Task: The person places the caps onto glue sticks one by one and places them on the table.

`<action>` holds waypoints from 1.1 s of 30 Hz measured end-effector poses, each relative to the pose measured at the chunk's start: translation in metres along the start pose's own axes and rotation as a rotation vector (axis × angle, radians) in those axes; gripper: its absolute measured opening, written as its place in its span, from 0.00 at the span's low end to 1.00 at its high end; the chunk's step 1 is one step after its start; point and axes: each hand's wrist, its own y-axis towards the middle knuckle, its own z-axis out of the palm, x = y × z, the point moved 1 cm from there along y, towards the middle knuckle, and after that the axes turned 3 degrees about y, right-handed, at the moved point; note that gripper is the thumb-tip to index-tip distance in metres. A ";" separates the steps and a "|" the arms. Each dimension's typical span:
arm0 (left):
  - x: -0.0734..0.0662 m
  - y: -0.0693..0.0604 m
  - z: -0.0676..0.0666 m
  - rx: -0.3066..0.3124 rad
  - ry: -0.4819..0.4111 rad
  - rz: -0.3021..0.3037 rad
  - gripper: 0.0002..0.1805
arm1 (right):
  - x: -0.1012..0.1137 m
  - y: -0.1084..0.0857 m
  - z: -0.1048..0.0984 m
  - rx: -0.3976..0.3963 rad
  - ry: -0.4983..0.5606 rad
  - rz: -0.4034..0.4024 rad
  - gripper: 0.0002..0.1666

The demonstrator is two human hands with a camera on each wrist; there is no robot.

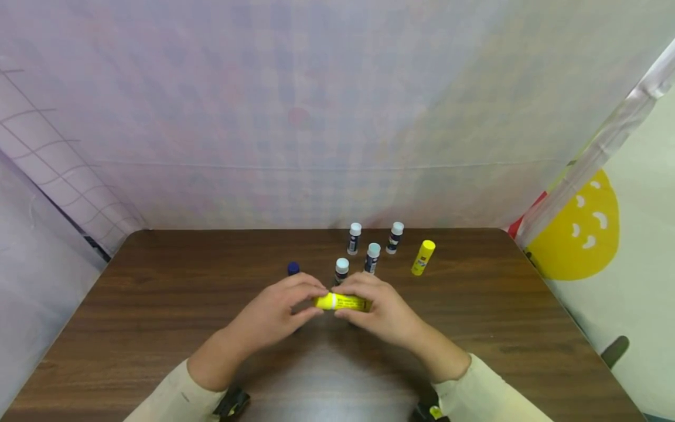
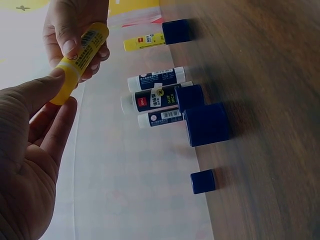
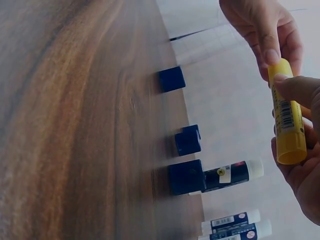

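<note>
A yellow glue stick (image 1: 345, 302) lies level between the two hands, above the table. My left hand (image 1: 271, 310) pinches its cap end between thumb and fingers; in the left wrist view a white band on the stick (image 2: 82, 57) shows beside that thumb. My right hand (image 1: 387, 308) grips the body, and in the right wrist view its thumb presses along the stick (image 3: 290, 120). Just beyond the hands stands a white-capped dark glue stick (image 1: 341, 268), its lower part hidden in the head view.
Behind are more white-capped sticks (image 1: 354, 237), and a second yellow stick (image 1: 423, 258) stands to the right. A dark blue piece (image 1: 293, 268) is beyond the left hand; several blue pieces (image 2: 207, 125) show in the left wrist view. A cloth (image 1: 295, 117) hangs behind the wooden table (image 1: 158, 328).
</note>
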 end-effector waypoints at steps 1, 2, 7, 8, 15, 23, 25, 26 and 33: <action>0.000 0.000 0.000 0.001 0.000 -0.002 0.16 | 0.000 0.000 0.000 0.000 0.000 -0.002 0.20; -0.001 0.000 0.000 0.002 -0.002 -0.003 0.16 | 0.001 0.000 0.000 -0.001 0.001 -0.004 0.20; -0.004 0.000 -0.002 0.002 -0.017 -0.015 0.16 | 0.002 0.000 0.000 -0.003 0.007 -0.014 0.20; -0.005 0.000 -0.002 0.002 -0.021 -0.016 0.16 | 0.002 0.000 0.000 -0.003 0.009 -0.015 0.20; -0.006 -0.001 0.001 -0.008 -0.055 -0.029 0.15 | 0.005 -0.001 -0.001 0.002 0.007 -0.010 0.20; -0.009 0.000 0.006 0.016 -0.127 -0.162 0.17 | 0.007 -0.002 -0.001 0.004 -0.021 -0.019 0.19; -0.009 0.000 0.007 0.014 -0.166 -0.199 0.18 | 0.007 -0.003 0.000 -0.005 -0.031 -0.022 0.19; -0.009 0.000 0.008 0.011 -0.186 -0.215 0.18 | 0.008 -0.003 0.000 -0.011 -0.036 -0.023 0.19; -0.007 0.000 0.010 0.011 -0.238 -0.275 0.18 | 0.008 -0.002 0.001 -0.030 -0.037 -0.025 0.19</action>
